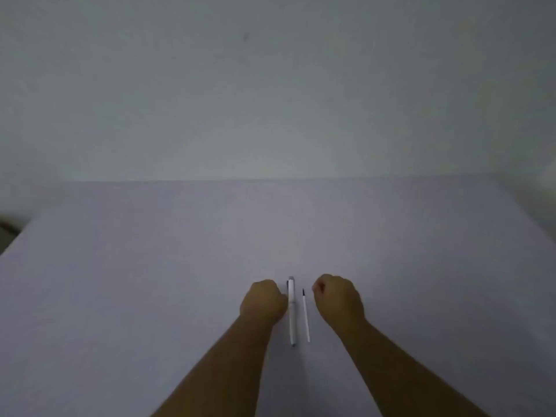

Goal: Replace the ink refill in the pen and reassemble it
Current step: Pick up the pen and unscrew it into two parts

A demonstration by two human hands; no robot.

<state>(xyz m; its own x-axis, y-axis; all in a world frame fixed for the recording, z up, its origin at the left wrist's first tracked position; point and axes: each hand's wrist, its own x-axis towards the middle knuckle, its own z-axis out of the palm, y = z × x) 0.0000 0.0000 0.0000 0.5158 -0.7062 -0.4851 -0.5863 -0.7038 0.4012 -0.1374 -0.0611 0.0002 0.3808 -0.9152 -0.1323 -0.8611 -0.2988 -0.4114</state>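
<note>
A white pen [291,311] lies on the pale table, pointing away from me, with a dark clip at its far end. Just to its right lies a thin white ink refill [306,316] with a dark tip at its far end, parallel to the pen. My left hand [263,300] rests curled on the table at the pen's left side, its fingers at the barrel; whether they grip it is hidden. My right hand [338,297] is curled into a loose fist a little to the right of the refill, apart from it, holding nothing visible.
The pale lilac table [150,266] stretches far to the left, right and back, ending at a plain grey wall [270,85]. Its left edge slants past a dark patch [7,227] of floor.
</note>
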